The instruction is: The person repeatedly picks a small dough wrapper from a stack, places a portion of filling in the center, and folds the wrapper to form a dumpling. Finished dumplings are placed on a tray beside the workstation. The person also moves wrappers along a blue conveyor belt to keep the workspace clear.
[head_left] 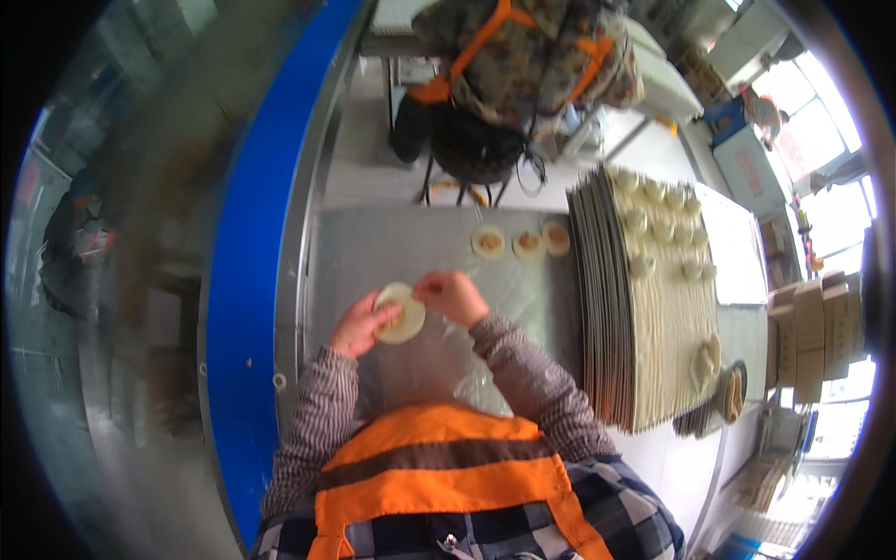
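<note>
Round dough wrapper [401, 315] at frame centre, cupped in left hand [357, 325], pinched at its upper edge by right hand [455, 295]. Above steel table [373, 245]; three filled wrappers [521, 243] lying upper right of centre.

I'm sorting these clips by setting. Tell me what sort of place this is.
Probably a food workshop making dumplings by hand. The left hand holds a round wrapper, filled wrappers lie on the steel table, and finished pieces fill the top of a stack of trays.
</note>
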A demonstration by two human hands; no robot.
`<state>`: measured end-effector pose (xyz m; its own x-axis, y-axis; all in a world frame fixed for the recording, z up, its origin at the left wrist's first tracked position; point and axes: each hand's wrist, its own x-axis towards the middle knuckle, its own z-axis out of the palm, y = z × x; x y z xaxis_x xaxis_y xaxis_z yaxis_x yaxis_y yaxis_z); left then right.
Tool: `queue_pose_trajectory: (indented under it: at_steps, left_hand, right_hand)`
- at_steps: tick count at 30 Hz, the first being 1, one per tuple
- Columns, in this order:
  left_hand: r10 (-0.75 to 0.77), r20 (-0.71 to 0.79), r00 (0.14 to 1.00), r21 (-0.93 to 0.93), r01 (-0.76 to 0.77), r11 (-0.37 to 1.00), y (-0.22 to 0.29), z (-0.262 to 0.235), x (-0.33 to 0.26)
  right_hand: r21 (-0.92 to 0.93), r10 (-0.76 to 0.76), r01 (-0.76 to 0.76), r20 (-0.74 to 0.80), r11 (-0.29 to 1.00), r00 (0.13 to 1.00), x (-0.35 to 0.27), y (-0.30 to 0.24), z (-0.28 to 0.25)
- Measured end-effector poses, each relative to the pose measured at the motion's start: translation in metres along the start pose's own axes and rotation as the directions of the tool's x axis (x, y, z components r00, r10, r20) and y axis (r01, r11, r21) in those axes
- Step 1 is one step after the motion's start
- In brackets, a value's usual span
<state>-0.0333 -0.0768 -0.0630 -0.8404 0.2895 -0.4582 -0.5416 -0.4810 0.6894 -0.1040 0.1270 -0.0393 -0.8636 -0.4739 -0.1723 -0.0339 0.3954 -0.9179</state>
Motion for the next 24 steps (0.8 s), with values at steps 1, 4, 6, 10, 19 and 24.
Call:
queue_pose_trajectory:
  at_steps: [1,4,6,10,19,24]
  left_hand:
    - [0.062,0.007,0.998,0.023,-0.062,0.998,0.002,-0.002,-0.005]
    - [0.099,-0.018,0.995,0.26,-0.091,0.961,0.003,-0.007,-0.017]
    - [0.033,-0.003,0.999,0.358,-0.03,0.933,0.003,-0.011,-0.021]
    - [-0.093,0.058,0.994,0.529,0.048,0.847,0.004,-0.022,-0.025]
    - [-0.264,0.301,0.916,0.681,-0.012,0.732,0.008,-0.04,-0.025]
    - [-0.19,0.103,0.976,0.202,0.167,0.965,-0.001,-0.05,-0.041]
  right_hand:
    - [-0.061,-0.04,0.037,-0.05,0.997,0.998,-0.003,-0.007,0.008]
    - [-0.382,-0.258,0.22,-0.05,0.898,0.965,-0.013,-0.024,0.027]
    - [-0.252,-0.235,0.211,-0.067,0.945,0.97,-0.018,-0.031,0.035]
    - [-0.215,-0.167,0.173,0.048,0.961,0.985,-0.025,-0.032,0.042]
    - [-0.378,-0.274,0.315,0.159,0.87,0.948,-0.04,-0.032,0.058]
    - [-0.367,-0.108,0.126,0.069,0.922,0.992,-0.044,-0.031,0.067]
